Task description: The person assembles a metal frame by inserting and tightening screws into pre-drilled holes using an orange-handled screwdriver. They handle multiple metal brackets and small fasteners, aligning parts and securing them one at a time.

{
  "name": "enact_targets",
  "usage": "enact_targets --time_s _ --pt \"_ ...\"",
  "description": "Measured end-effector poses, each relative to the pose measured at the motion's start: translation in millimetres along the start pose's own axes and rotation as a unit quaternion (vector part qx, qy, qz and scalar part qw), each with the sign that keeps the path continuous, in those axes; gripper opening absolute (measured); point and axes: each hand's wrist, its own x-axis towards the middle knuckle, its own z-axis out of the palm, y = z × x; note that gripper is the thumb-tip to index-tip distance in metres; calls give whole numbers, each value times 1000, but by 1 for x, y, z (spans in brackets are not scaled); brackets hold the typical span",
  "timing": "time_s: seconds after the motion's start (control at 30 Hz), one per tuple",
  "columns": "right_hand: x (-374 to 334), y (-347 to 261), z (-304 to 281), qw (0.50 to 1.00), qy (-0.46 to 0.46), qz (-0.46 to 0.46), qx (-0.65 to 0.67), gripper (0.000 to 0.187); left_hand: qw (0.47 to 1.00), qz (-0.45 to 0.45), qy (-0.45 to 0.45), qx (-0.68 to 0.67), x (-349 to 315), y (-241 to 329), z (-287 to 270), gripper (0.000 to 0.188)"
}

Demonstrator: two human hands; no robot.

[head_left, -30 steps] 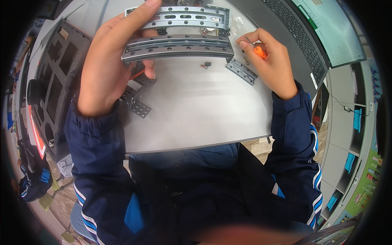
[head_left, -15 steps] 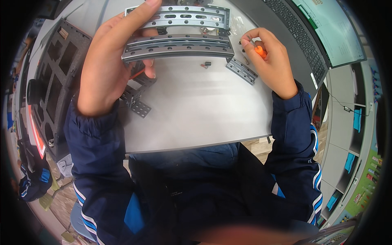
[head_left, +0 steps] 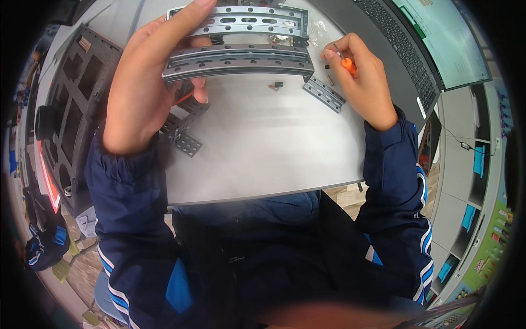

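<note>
Two slotted grey metal channels point(head_left: 241, 64) are being gripped near their left ends by the left hand point(head_left: 139, 90), above the white table point(head_left: 263, 145). An orange-handled tool point(head_left: 348, 66) is being pinched in the fingers of the right hand point(head_left: 364, 79), right of the channels and apart from them. How the channels are being joined cannot be told. Work is being judged partway: a short channel point(head_left: 324, 95), a small black cylinder point(head_left: 278, 84) and a dark perforated bracket point(head_left: 187, 146) are lying loose, apparently unattached.
</note>
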Motion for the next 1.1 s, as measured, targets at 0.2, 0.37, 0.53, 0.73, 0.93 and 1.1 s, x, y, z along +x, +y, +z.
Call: enact_targets --time_s 0.2,0.37,0.53,0.73,0.93,1.1 --pt "2 4 2 999 41 -23 -14 15 999 22 -26 -10 1 0 0 47" --pt "4 8 2 997 53 -60 3 13 1000 0 -2 -5 -1 1 0 47" --pt "1 6 0 1000 7 16 25 11 1000 15 -12 -8 0 1 0 47" --pt "3 5 2 996 8 25 83 13 1000 11 -7 -8 -1 -1 -1 48" --pt "2 2 -4 993 -15 69 98 10 1000 6 -12 -12 1 1 0 47" --pt "4 -4 -6 978 -36 129 161 14 999 -21 -11 30 -1 7 2 39"
